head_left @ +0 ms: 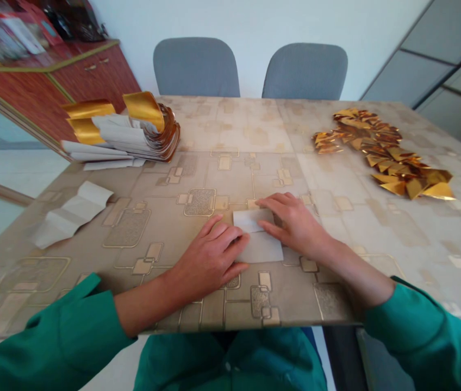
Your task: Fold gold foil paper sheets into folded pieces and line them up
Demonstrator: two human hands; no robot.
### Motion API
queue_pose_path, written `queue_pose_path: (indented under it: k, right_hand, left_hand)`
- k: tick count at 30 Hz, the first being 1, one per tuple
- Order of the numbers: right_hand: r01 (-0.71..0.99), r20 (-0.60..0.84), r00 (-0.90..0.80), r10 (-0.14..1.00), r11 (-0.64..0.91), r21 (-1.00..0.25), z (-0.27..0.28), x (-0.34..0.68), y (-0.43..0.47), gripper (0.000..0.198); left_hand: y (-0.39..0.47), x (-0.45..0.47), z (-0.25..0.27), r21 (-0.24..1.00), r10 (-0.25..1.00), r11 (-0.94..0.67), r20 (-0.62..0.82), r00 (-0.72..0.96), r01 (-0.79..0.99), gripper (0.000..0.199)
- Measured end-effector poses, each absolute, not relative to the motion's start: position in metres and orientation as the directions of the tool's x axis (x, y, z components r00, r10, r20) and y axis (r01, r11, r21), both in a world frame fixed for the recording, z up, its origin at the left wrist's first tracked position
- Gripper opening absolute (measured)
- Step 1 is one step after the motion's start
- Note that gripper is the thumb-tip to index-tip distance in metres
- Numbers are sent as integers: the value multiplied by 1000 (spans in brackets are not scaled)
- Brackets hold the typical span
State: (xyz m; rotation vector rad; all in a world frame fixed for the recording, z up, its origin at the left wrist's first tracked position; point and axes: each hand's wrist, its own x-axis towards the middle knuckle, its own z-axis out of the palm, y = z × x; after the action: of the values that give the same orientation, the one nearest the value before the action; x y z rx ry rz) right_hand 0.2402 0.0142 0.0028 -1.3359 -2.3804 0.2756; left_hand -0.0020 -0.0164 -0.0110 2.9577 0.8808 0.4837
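Observation:
A small white sheet of paper lies on the table before me, with a folded-over strip along its far side. My left hand is at the paper's left edge, fingers bent and closed on it. At the far right corner, my right hand has its thumb on the folded strip and its fingers at the outer edge, gripping the paper. Parts of both edges are hidden beneath the fingers. Another creased whitish sheet rests on the table to the left.
A stack of white-and-gold paper sheets stands at the far left. Folded gold paper pieces form a heap at the far right. Beyond the patterned table are two grey chairs and a wooden cabinet holding bags.

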Motion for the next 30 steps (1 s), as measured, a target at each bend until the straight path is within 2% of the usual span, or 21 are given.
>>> queue_pose_path:
  k: [2, 5, 9, 13, 16, 20, 21, 23, 26, 30]
  right_hand:
    - [815, 212, -467, 858, 511, -271, 0, 229, 15, 37]
    - [837, 193, -451, 871, 488, -247, -2, 223, 16, 34]
    - [839, 141, -396, 908, 420, -347, -2, 223, 18, 19]
    - [827, 105, -358, 928, 367, -426, -2, 221, 21, 13]
    - [801, 124, -352, 928, 368, -472, -5, 221, 22, 18]
    - [769, 150, -339, 929, 365, -525, -9, 223, 22, 37]
    - [764, 161, -337, 927, 370, -528, -9, 224, 21, 41]
    - [762, 197, -345, 918, 396, -512, -9, 224, 20, 40]
    - [762, 256, -405, 878, 479, -435, -7, 224, 16, 23]
    - [756, 292, -480, 827, 559, -340, -1, 223, 11, 14]
  left_hand:
    - [-17, -2, -11, 108, 528, -846, 293, 797, 521, 35]
    - [-18, -1, -11, 119, 522, -851, 290, 802, 511, 33]
    - [-15, 1, -12, 111, 524, -848, 335, 783, 519, 20]
    - [-10, 2, -14, 130, 533, -839, 386, 753, 528, 17]
    - [-8, 3, -15, 167, 553, -827, 410, 726, 536, 15]
    - [-9, 3, -14, 197, 587, -803, 428, 687, 562, 13]
    - [-9, 3, -13, 207, 603, -791, 422, 676, 576, 17]
    - [-9, 4, -12, 232, 642, -761, 407, 650, 606, 39]
    - [-8, 5, -10, 280, 675, -734, 397, 622, 619, 69]
    - [-6, 6, -10, 322, 666, -746, 384, 640, 583, 73]
